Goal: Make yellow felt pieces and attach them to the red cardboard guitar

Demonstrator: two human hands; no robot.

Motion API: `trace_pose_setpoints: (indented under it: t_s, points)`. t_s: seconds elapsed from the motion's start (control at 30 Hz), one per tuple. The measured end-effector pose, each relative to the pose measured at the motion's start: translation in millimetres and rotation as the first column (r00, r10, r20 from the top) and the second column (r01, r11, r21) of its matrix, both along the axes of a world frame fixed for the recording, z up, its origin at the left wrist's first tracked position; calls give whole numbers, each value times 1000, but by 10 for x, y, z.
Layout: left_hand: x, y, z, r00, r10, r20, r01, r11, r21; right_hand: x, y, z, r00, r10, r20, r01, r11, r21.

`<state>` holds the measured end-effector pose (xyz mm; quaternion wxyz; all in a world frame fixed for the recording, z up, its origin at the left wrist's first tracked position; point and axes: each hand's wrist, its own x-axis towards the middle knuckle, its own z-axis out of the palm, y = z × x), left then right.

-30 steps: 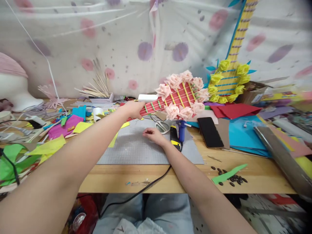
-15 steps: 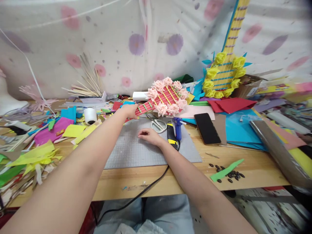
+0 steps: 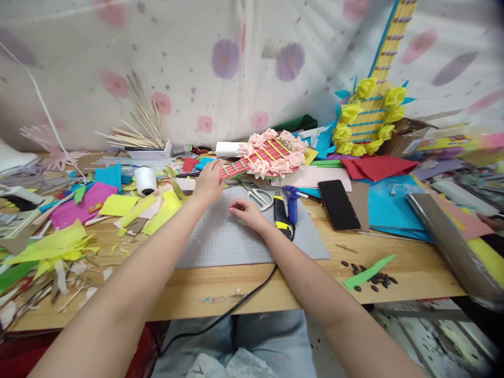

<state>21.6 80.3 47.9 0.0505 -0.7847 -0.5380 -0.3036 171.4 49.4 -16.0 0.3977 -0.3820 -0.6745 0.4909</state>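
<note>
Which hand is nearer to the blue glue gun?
Right. The right hand rests on the grey mat just left of the glue gun; the left hand is farther left, at the red paper guitar.

A pale sheet [image 3: 165, 58] printed with pink and purple flowers hangs across the whole back, taking soft, even light. Before it stands a wooden desk [image 3: 413, 268] with a light top. Below its front edge, at the right, shows a speckled floor [image 3: 425, 341].
</note>
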Motion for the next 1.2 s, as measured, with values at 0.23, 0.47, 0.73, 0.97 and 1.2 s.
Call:
trace_pose_setpoints:
  t_s: [0.23, 0.47, 0.73, 0.97, 1.2]
  points:
    - [-550, -627, -214, 876, 133, 464, -281, 922, 266, -320, 19, 238, 971, -89, -223, 37, 973, -227]
    - [-1163, -493, -580, 694, 293, 658, -352, 935, -44, -1117, 56, 341, 977, -94, -191, 29, 948, -317]
    - [-1227, -403, -647, 686, 227, 692, -240, 967, -80, -1575, 83, 245, 945, -187, -269, 20, 853, -521]
    - [-1199, -424, -637, 631, 265, 729, -268, 957, -115, -1496, 66, 50, 928, -209, -310, 39, 879, -475]
    - [-1231, -469, -666, 546, 335, 768, -309, 932, -187, -1536, 78, -50, 943, -200, -268, 99, 933, -347]
